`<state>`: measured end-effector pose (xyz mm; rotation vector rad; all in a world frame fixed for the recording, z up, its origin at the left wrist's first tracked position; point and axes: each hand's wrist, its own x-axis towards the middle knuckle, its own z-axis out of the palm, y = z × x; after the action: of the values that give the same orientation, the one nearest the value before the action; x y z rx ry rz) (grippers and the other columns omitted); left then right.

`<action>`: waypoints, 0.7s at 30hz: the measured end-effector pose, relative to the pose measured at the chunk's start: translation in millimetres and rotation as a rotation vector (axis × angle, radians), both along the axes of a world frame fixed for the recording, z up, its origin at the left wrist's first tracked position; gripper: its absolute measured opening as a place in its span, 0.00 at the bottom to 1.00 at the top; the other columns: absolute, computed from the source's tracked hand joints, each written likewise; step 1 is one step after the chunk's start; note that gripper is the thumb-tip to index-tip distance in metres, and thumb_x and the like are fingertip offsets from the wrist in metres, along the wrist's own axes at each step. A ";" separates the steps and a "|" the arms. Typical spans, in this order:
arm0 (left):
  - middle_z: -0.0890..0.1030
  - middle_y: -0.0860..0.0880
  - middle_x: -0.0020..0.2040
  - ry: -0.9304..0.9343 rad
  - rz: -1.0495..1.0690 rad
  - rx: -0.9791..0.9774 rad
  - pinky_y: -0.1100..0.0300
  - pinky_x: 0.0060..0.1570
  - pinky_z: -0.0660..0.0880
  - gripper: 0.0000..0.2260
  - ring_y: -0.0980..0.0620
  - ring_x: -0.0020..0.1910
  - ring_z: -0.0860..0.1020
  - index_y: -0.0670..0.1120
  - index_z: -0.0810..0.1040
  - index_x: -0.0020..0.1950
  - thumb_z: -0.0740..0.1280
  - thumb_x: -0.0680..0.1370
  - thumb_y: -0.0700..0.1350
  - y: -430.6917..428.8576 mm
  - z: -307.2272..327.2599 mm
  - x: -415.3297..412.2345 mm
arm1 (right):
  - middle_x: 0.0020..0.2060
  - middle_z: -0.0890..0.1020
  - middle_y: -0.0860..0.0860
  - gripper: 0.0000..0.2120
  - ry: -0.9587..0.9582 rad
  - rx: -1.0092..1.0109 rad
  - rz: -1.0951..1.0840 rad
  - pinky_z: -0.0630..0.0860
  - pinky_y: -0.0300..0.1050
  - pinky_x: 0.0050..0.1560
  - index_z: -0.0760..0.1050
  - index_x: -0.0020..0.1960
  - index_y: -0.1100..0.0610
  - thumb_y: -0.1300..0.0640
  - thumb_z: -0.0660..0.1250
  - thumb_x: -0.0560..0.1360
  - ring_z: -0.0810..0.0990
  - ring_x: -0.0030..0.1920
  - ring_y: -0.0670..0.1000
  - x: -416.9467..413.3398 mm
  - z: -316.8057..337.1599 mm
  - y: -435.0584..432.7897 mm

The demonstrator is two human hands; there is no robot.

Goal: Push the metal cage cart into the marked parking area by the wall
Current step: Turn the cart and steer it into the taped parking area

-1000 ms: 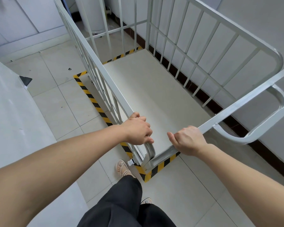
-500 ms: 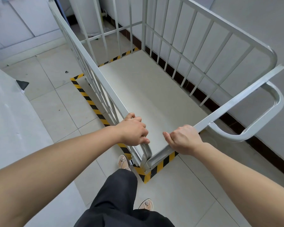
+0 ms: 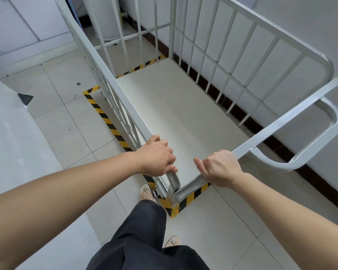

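The white metal cage cart (image 3: 183, 121) stands in front of me, its barred right side close along the wall (image 3: 310, 32). Its flat deck lies inside the yellow-and-black striped floor marking (image 3: 103, 117), whose near corner shows just under the cart's near left corner. My left hand (image 3: 157, 157) is shut on the top rail at the cart's near left corner. My right hand (image 3: 220, 168) is shut on the near cross rail, a hand's width to the right. The curved push handle (image 3: 328, 137) sticks out on the right end, untouched.
A white surface (image 3: 12, 145) fills the left side, close to my left arm. Pale floor tiles (image 3: 66, 94) lie between it and the marking. A dark skirting strip (image 3: 320, 184) runs along the wall's foot. My legs and sandalled feet (image 3: 146, 192) stand right behind the cart's corner.
The cart's position inside the marking looks much the same. My view has shifted slightly, and my feet have stepped a little. Both hands keep their grip.
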<state>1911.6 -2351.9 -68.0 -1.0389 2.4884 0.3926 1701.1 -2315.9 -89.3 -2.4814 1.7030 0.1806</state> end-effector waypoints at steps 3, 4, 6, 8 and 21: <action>0.73 0.54 0.47 0.019 0.012 0.011 0.49 0.67 0.55 0.19 0.50 0.57 0.69 0.50 0.78 0.53 0.53 0.80 0.60 4.0 1.2 -1.6 | 0.17 0.57 0.49 0.31 -0.010 0.037 -0.029 0.56 0.44 0.31 0.55 0.23 0.59 0.41 0.36 0.76 0.55 0.20 0.48 -0.7 4.6 3.2; 0.74 0.54 0.47 0.026 0.011 0.009 0.49 0.67 0.55 0.19 0.50 0.57 0.69 0.50 0.78 0.53 0.53 0.80 0.60 5.3 1.9 -2.1 | 0.17 0.58 0.50 0.31 -0.012 0.043 -0.043 0.56 0.45 0.32 0.56 0.23 0.60 0.41 0.34 0.75 0.55 0.20 0.49 -0.9 5.2 5.4; 0.76 0.52 0.49 0.021 0.009 0.012 0.48 0.67 0.55 0.19 0.50 0.57 0.69 0.50 0.78 0.53 0.53 0.80 0.59 6.6 2.8 -3.1 | 0.18 0.59 0.51 0.31 -0.028 0.036 -0.055 0.55 0.45 0.31 0.56 0.24 0.60 0.41 0.31 0.73 0.56 0.20 0.49 -1.7 3.9 7.7; 0.77 0.52 0.51 0.021 0.012 0.021 0.48 0.67 0.54 0.19 0.50 0.58 0.69 0.50 0.78 0.54 0.53 0.80 0.59 8.2 1.6 -3.6 | 0.18 0.59 0.50 0.31 -0.035 0.037 -0.041 0.53 0.45 0.29 0.56 0.24 0.60 0.41 0.31 0.73 0.56 0.20 0.48 -3.4 3.6 8.1; 0.75 0.53 0.49 0.020 0.028 0.025 0.49 0.67 0.54 0.19 0.50 0.58 0.69 0.50 0.78 0.53 0.53 0.80 0.60 9.1 3.4 -4.7 | 0.17 0.59 0.49 0.31 -0.021 0.043 -0.021 0.59 0.45 0.34 0.56 0.23 0.59 0.43 0.39 0.78 0.57 0.20 0.49 -3.2 3.6 7.9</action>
<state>1906.9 -2342.8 -64.5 -1.0665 2.4825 0.4434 1697.9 -2308.0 -85.7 -2.4254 1.6975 0.1866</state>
